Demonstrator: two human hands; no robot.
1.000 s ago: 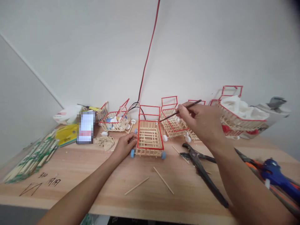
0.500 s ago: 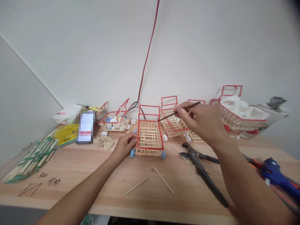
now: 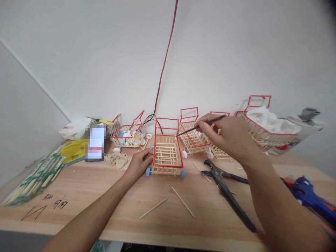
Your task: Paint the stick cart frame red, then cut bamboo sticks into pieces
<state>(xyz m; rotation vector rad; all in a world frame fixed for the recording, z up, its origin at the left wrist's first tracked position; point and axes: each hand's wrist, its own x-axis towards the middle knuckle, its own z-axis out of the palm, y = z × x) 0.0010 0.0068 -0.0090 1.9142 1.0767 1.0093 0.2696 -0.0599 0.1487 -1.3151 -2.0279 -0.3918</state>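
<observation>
A miniature shopping cart built of wooden sticks, with a red-painted rim and handle and blue wheels, stands in the middle of the table. My left hand grips its left side, the fingertips partly hidden behind the slats. Between the thumb and fingers of my right hand is a thin dark paintbrush. The brush tip meets the red frame at the cart's back right corner, near the base of the handle.
Similar stick carts line the wall. Black cutting pliers, a blue glue gun and loose sticks lie in front and to the right. At left are a phone, a yellow packet and bagged sticks.
My right forearm has shifted slightly to the right. The brush tip stays at the same corner, and my left hand and the cart look unmoved.
</observation>
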